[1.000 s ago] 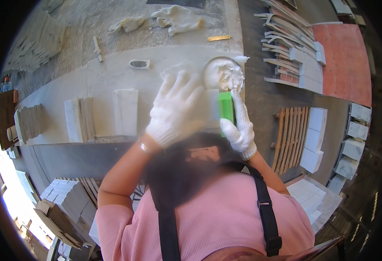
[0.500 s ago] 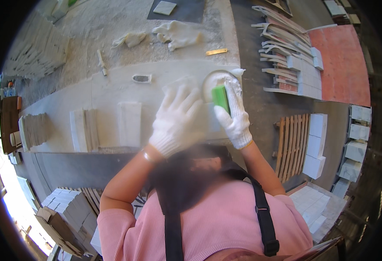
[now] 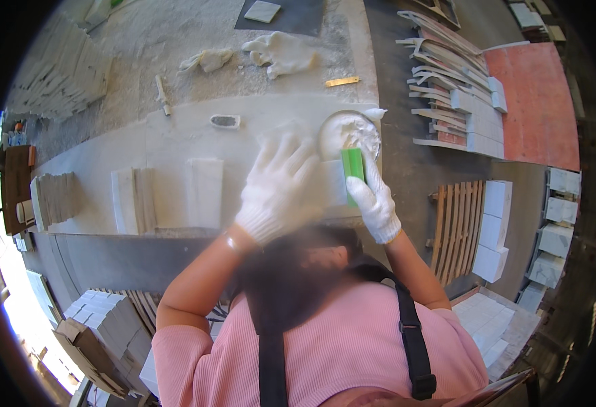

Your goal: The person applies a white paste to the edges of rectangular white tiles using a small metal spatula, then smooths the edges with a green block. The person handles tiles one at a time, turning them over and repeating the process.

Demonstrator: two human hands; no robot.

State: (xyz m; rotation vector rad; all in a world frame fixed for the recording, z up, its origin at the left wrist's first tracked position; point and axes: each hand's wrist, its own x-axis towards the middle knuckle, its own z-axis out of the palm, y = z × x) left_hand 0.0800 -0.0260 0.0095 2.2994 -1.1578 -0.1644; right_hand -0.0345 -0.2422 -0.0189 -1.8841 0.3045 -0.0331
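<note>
My right hand, in a white knit glove, is closed round a green block with a flat, straight-edged shape. The block's far end lies at the near rim of a round bowl of white paste. Below the bowl, a pale tile lies on the table, partly behind the block. My left hand, also gloved, rests with fingers spread on the pale tabletop to the left of that tile; whether something flat is under it I cannot tell.
White slabs and tile stacks stand along the table's near left. Farther back are loose gloves, a yellow strip and a small grey-centred piece. Right of the table are a slatted pallet and white blocks.
My right hand has drawn the green block back toward me, off the bowl, so more of the white paste shows. My left hand has hardly moved.
</note>
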